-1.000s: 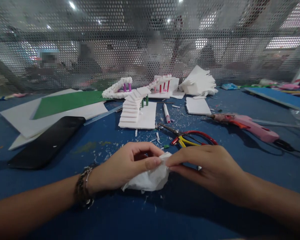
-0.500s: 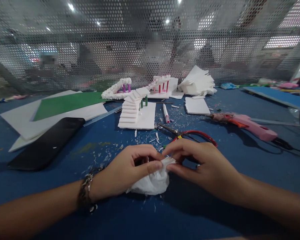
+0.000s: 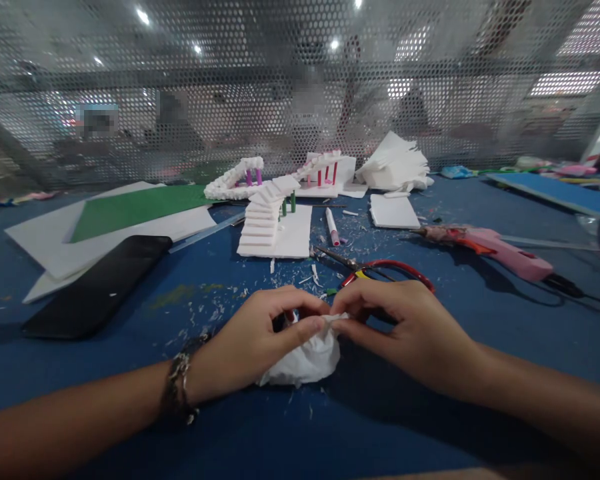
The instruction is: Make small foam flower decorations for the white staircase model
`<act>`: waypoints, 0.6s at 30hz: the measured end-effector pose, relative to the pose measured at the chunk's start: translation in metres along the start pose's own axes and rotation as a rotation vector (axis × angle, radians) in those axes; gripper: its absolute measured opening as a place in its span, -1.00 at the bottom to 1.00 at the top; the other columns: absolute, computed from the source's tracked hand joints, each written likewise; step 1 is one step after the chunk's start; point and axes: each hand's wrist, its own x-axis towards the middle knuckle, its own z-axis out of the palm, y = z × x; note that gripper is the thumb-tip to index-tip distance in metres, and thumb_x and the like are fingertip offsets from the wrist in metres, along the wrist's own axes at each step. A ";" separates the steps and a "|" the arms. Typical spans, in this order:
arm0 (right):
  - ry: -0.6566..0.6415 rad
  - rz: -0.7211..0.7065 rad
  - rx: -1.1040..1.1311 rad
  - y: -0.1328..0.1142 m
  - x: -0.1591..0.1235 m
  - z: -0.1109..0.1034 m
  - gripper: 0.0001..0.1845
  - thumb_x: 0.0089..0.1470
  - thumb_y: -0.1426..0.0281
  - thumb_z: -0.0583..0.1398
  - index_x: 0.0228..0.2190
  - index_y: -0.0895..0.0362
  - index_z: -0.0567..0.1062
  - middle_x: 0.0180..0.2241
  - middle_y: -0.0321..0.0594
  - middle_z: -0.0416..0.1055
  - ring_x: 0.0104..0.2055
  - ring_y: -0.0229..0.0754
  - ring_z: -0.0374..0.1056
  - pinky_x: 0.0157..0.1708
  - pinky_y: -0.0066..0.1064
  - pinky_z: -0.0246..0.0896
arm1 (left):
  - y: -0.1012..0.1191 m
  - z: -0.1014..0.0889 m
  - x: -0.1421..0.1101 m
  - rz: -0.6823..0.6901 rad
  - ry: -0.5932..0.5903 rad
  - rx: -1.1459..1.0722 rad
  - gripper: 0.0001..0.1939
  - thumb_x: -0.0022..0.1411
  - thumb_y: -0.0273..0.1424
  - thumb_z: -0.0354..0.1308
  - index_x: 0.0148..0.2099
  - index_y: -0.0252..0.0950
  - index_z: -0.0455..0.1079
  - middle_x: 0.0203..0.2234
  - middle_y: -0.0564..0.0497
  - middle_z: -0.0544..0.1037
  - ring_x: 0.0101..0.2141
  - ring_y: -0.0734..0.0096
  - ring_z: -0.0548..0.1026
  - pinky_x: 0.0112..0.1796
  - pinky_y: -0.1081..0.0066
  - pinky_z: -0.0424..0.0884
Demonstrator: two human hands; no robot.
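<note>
A crumpled piece of white tissue paper [image 3: 307, 360] bulges below my fingers, close to the table top. My left hand [image 3: 260, 333] pinches its upper edge between thumb and fingers. From the other side, my right hand [image 3: 410, 327] grips the same gathered edge, thumb and index finger pressed together. The fingertips of both hands nearly meet there. Just beyond my right hand lie red-handled scissors [image 3: 405, 269], partly covered by that hand. Farther off stands a white model staircase [image 3: 260, 223] with green posts on a white base.
A black phone [image 3: 100, 287] lies left, near green and white sheets [image 3: 135, 212]. On the right rests a pink glue gun [image 3: 510, 253] with its cord. A marker [image 3: 332, 227], a white foam square [image 3: 394, 211] and two more models are behind, before a perforated metal screen [image 3: 300, 87].
My right hand's fingertips have shifted slightly along the tissue's edge, closing in toward the left hand. The tissue's folded top looks flatter. The view has moved a little.
</note>
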 end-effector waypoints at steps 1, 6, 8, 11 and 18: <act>0.012 -0.008 -0.007 0.000 0.000 0.001 -0.97 -0.04 0.46 0.14 -0.48 0.17 0.37 -0.58 -0.35 0.39 -0.56 -0.40 0.30 -0.57 -0.64 0.16 | 0.001 0.000 -0.001 0.070 0.024 0.078 -0.90 0.12 -0.40 0.05 -0.34 -0.32 0.35 -0.49 0.10 0.42 -0.44 0.50 0.33 -0.40 0.54 0.21; 0.084 -0.139 -0.076 -0.006 -0.006 0.004 -0.95 -0.07 0.52 0.15 -0.50 0.16 0.34 -0.62 -0.41 0.35 -0.59 -0.46 0.26 -0.58 -0.69 0.12 | 0.004 -0.003 -0.005 0.371 0.100 0.346 -0.89 0.12 -0.39 0.08 -0.35 -0.33 0.35 -0.44 0.04 0.42 -0.39 0.45 0.29 -0.34 0.47 0.20; 0.105 -0.196 -0.105 -0.008 -0.009 0.004 -0.92 -0.07 0.56 0.14 -0.49 0.16 0.33 -0.59 -0.41 0.36 -0.57 -0.47 0.26 -0.55 -0.71 0.12 | 0.005 -0.004 -0.007 0.436 0.125 0.391 -0.89 0.16 -0.43 0.02 -0.33 -0.32 0.36 -0.43 0.03 0.43 -0.40 0.47 0.30 -0.34 0.48 0.21; 0.133 -0.270 -0.124 -0.010 -0.011 0.003 -0.89 -0.06 0.57 0.13 -0.44 0.15 0.33 -0.54 -0.40 0.38 -0.52 -0.47 0.28 -0.49 -0.72 0.14 | 0.008 -0.006 -0.008 0.463 0.149 0.358 -0.88 0.16 -0.50 0.01 -0.29 -0.31 0.37 -0.42 0.02 0.42 -0.38 0.50 0.33 -0.35 0.54 0.25; 0.109 -0.287 -0.082 -0.007 -0.009 0.000 -0.83 -0.04 0.55 0.11 -0.35 0.09 0.33 -0.49 -0.40 0.41 -0.48 -0.43 0.32 -0.45 -0.67 0.20 | 0.007 -0.014 -0.002 0.441 0.096 0.191 -0.84 0.10 -0.58 0.04 -0.29 -0.37 0.44 -0.43 -0.02 0.42 -0.41 0.53 0.37 -0.38 0.60 0.30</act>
